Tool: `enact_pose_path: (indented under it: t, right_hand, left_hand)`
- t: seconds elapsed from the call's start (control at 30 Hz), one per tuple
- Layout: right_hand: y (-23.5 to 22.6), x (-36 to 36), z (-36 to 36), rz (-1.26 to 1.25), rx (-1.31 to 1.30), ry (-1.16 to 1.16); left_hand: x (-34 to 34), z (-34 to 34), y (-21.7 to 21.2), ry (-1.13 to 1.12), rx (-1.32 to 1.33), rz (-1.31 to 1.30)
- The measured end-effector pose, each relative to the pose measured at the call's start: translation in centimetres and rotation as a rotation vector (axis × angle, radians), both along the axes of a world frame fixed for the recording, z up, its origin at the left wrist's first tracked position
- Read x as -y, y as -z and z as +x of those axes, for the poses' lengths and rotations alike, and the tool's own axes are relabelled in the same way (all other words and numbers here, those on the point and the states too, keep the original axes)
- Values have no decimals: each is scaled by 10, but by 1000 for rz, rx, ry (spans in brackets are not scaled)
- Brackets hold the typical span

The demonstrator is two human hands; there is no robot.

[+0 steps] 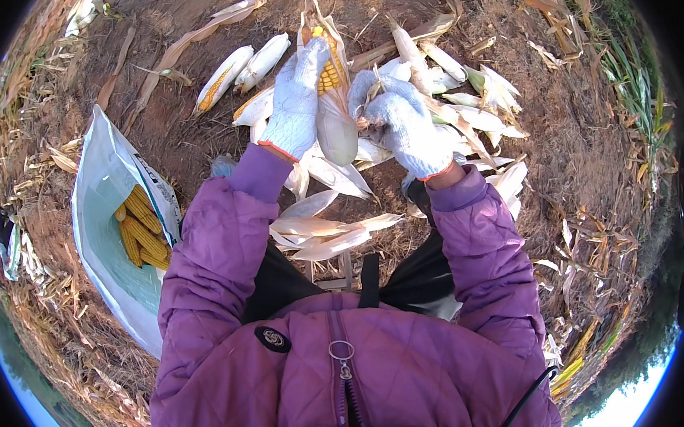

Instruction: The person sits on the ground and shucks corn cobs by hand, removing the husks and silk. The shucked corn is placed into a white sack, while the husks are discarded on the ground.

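In front of me, my left hand [296, 101], in a white knit glove, is wrapped round an ear of corn [329, 78] whose yellow kernels show between parted husks. A pale husk leaf [337, 139] hangs down from the ear toward me. My right hand [404, 120], gloved alike, is closed beside the ear's lower end, its fingers pinching husk there; the exact grip is partly hidden by the glove. Below both hands lie loose stripped husks [331, 228] on the ground between my legs.
An open white woven sack [95, 219] at my left holds several bare yellow cobs [143, 228]. Unhusked ears [223, 79] lie beyond my left hand, and a pile of ears and husks [471, 102] spreads at the right. Dry leaves and stalks litter the brown soil.
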State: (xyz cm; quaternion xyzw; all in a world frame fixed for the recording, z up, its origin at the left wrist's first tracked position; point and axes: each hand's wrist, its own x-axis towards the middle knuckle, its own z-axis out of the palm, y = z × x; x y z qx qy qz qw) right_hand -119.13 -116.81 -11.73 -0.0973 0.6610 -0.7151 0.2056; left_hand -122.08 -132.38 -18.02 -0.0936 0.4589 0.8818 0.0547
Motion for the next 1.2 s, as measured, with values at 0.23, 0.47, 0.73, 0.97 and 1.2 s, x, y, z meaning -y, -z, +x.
enact_pose_path:
  t: [0.23,0.47,0.73,0.97,1.2]
  right_hand:
    - [3,4,18,364,-495,-323]
    - [8,17,66,378,-544,-635]
    - [27,-4,73,768,-345,-791]
    - [12,-7,1,419,-347,258]
    - [-10,3,-8,122,-8,342]
  left_hand:
    - [25,-7,-12,13,59,-116]
    - [67,-19,-19,-94,52,-53]
    - [70,-28,-21,-159,-6,-114]
    - [27,1,-35,263,-86,-217]
    - [16,13,-29,481,-217,-487]
